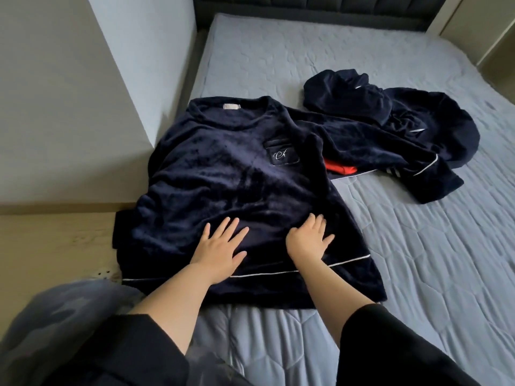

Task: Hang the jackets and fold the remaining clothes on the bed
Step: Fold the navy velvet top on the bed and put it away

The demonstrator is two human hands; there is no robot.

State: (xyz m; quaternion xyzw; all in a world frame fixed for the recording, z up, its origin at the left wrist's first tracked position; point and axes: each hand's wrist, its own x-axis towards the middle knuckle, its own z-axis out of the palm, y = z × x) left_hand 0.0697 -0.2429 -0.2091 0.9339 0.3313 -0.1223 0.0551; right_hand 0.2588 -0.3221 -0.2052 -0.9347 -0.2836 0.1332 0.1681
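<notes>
Navy fleece pyjama top (223, 176) is being spread face up at the left edge of the quilted bed (418, 246), its left side overhanging toward the wooden ledge (69, 246). Sliding off is being risked if leftward pushing is being applied. The red garment (340, 169) under the sleeve is likely being dragged along. Left hand (220, 243) and right hand (308, 239) are being pressed flat on the lower front, fingers spread, gripping nothing.

A red garment (338, 169) lay mostly hidden under the sleeve (376, 147) of the navy top (223, 176). Blurred grey fabric (69, 310) filled the lower left corner. The headboard (306, 6) was cut off by the top edge, and the label (231, 106) was too small to read.
</notes>
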